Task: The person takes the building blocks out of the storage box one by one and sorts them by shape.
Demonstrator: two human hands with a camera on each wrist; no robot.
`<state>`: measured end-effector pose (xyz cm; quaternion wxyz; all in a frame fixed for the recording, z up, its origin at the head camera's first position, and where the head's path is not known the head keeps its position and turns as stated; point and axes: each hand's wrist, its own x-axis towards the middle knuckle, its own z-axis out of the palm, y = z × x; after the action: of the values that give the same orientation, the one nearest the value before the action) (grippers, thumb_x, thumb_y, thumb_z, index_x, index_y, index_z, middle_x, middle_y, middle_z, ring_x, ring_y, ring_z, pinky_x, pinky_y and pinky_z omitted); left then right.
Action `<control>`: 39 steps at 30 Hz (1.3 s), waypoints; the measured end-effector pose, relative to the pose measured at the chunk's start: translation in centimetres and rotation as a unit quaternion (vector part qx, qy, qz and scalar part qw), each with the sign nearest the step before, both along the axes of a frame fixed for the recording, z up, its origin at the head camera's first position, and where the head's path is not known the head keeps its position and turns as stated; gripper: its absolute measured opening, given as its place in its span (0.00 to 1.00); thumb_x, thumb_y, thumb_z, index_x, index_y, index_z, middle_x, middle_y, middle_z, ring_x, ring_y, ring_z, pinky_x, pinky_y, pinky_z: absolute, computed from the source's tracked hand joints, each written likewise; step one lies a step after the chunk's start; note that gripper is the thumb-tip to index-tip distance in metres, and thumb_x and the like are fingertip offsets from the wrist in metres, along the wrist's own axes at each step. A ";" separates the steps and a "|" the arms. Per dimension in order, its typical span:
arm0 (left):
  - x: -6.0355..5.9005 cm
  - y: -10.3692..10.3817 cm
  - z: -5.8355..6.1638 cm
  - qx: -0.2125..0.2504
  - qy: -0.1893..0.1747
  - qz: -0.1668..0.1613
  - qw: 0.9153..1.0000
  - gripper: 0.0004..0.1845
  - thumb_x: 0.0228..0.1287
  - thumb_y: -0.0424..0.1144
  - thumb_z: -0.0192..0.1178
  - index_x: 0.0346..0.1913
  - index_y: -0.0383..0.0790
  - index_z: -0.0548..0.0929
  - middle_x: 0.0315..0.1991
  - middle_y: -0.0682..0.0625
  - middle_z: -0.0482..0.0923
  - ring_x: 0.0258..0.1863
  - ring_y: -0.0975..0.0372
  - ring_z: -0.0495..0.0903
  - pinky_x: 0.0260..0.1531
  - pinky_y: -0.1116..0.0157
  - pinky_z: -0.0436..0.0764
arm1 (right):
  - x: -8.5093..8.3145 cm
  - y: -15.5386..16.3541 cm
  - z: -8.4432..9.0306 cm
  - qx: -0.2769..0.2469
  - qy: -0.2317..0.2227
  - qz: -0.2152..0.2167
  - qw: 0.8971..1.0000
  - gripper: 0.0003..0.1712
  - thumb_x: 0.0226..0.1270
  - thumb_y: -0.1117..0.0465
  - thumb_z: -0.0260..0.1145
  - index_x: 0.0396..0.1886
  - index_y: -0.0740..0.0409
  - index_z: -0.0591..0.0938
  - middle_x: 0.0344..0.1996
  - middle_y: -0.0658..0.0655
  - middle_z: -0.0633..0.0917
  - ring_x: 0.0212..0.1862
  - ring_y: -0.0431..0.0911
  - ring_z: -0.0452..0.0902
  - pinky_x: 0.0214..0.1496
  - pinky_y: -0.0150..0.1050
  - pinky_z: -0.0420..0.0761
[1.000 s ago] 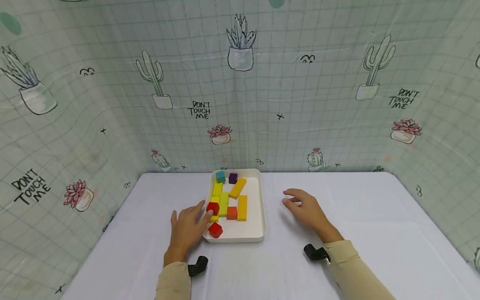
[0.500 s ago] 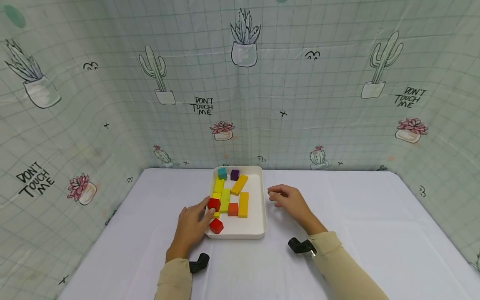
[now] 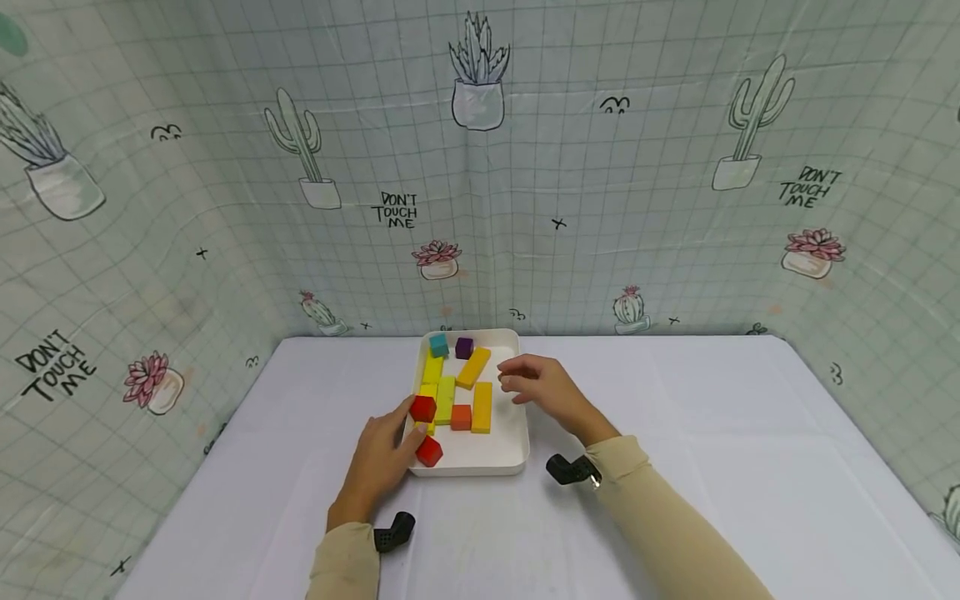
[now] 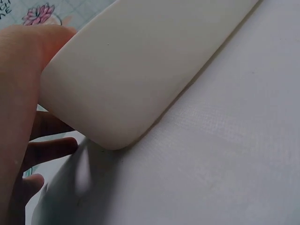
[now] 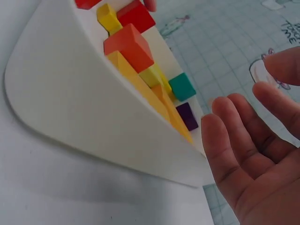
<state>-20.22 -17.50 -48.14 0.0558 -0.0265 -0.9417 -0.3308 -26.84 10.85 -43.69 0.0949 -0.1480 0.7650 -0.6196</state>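
A white tray (image 3: 504, 450) holds coloured blocks. My left hand (image 3: 378, 452) is at its left side, index finger and thumb at either side of a red cube (image 3: 423, 408); other fingers (image 4: 51, 150) hang outside the wall. Nearer me sits a second red cube (image 3: 429, 451). My right hand (image 3: 551, 390) hovers over the right rim, fingers loosely bent and holding nothing. The nearest blocks to it are two orange-yellow bars (image 3: 482, 408), one slanted. An orange cube (image 3: 461, 417), yellow-green bars (image 3: 445, 400), a teal cube (image 3: 438, 345) and a purple cube (image 3: 464, 348) share the tray.
A white cloth covers the table (image 3: 637, 400). Behind it and at both sides rises a grid-patterned curtain (image 3: 555, 275) printed with cacti. Black camera mounts (image 3: 573, 469) stick out from both wrists.
My right hand has moved left, from the bare cloth to above the tray's right rim. My left index finger and thumb have drawn in slightly around the red cube, which stays put.
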 end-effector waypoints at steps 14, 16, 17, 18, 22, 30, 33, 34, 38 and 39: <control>0.1 0.3 -0.2 0.016 0.003 0.012 1.000 0.34 0.70 0.52 0.59 0.76 0.49 0.66 0.64 0.42 0.75 0.61 0.49 0.70 0.61 0.45 0.73 | -0.9 -2.5 0.0 0.066 -0.009 0.052 0.996 0.22 0.69 0.62 0.65 0.60 0.66 0.79 0.49 0.61 0.84 0.48 0.55 0.82 0.47 0.41 0.85; 0.1 0.3 -0.2 0.015 0.005 0.010 1.000 0.34 0.70 0.52 0.59 0.76 0.48 0.67 0.64 0.42 0.76 0.61 0.49 0.71 0.61 0.45 0.73 | -1.0 -2.8 0.0 0.082 -0.008 0.064 0.995 0.22 0.68 0.61 0.66 0.60 0.65 0.80 0.47 0.58 0.84 0.46 0.53 0.82 0.47 0.41 0.85; 0.2 0.3 -0.2 0.015 0.006 0.009 1.000 0.34 0.70 0.52 0.59 0.76 0.48 0.66 0.64 0.42 0.76 0.61 0.48 0.71 0.61 0.45 0.72 | -1.0 -3.0 -0.1 0.092 -0.005 0.071 0.993 0.22 0.67 0.61 0.66 0.59 0.64 0.81 0.46 0.57 0.84 0.46 0.51 0.81 0.46 0.41 0.85; 0.2 0.2 -0.2 0.014 0.005 0.008 1.000 0.34 0.70 0.52 0.59 0.76 0.48 0.66 0.64 0.42 0.76 0.62 0.48 0.71 0.61 0.44 0.72 | -1.1 -3.2 -0.2 0.102 -0.002 0.079 0.992 0.22 0.66 0.61 0.66 0.59 0.63 0.81 0.46 0.56 0.84 0.45 0.50 0.81 0.46 0.40 0.85; 0.2 -0.1 -0.3 0.016 -0.005 0.005 1.000 0.34 0.70 0.53 0.59 0.76 0.51 0.66 0.65 0.43 0.75 0.63 0.48 0.70 0.62 0.43 0.71 | -1.3 -4.0 -0.4 0.123 0.010 0.103 0.987 0.22 0.65 0.62 0.67 0.59 0.61 0.82 0.46 0.56 0.84 0.44 0.49 0.80 0.45 0.40 0.85; 0.1 -0.6 -0.2 0.022 -0.015 0.008 1.000 0.34 0.69 0.53 0.60 0.76 0.54 0.66 0.68 0.45 0.73 0.64 0.48 0.69 0.63 0.42 0.70 | -1.3 -5.1 -0.2 0.156 0.025 0.110 0.981 0.22 0.66 0.63 0.67 0.60 0.60 0.82 0.49 0.57 0.84 0.48 0.48 0.79 0.52 0.41 0.83; 0.1 -0.5 -0.2 0.025 -0.018 0.010 0.999 0.34 0.69 0.53 0.60 0.76 0.54 0.66 0.68 0.45 0.73 0.64 0.48 0.69 0.63 0.41 0.70 | -1.3 -5.2 -0.2 0.163 0.020 0.109 0.980 0.22 0.65 0.64 0.68 0.59 0.60 0.82 0.49 0.56 0.85 0.49 0.48 0.80 0.54 0.42 0.82; 0.1 -0.5 -0.3 0.026 -0.020 0.011 0.999 0.34 0.69 0.53 0.60 0.76 0.54 0.66 0.68 0.44 0.73 0.64 0.48 0.69 0.63 0.41 0.70 | -1.3 -5.2 -0.4 0.165 0.019 0.110 0.980 0.21 0.65 0.64 0.68 0.58 0.60 0.83 0.49 0.55 0.85 0.49 0.47 0.80 0.55 0.42 0.82; 0.2 -0.4 -0.3 0.026 -0.024 0.012 0.999 0.34 0.69 0.53 0.60 0.76 0.54 0.66 0.68 0.44 0.73 0.64 0.48 0.69 0.62 0.41 0.70 | -1.3 -5.1 -0.7 0.175 0.019 0.117 0.977 0.21 0.63 0.65 0.70 0.57 0.60 0.83 0.48 0.54 0.85 0.48 0.46 0.81 0.57 0.42 0.81; 0.2 -0.4 -0.3 0.025 -0.024 0.011 0.999 0.34 0.69 0.52 0.60 0.76 0.54 0.66 0.67 0.44 0.73 0.64 0.48 0.69 0.62 0.41 0.70 | -1.3 -5.1 -0.8 0.177 0.019 0.119 0.977 0.21 0.63 0.65 0.70 0.57 0.61 0.83 0.47 0.53 0.85 0.47 0.46 0.81 0.56 0.42 0.81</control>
<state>-20.02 -17.86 -48.40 0.0377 -0.0071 -0.9345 -0.3538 -28.16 5.75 -44.47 0.1775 -0.2305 0.8412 -0.4557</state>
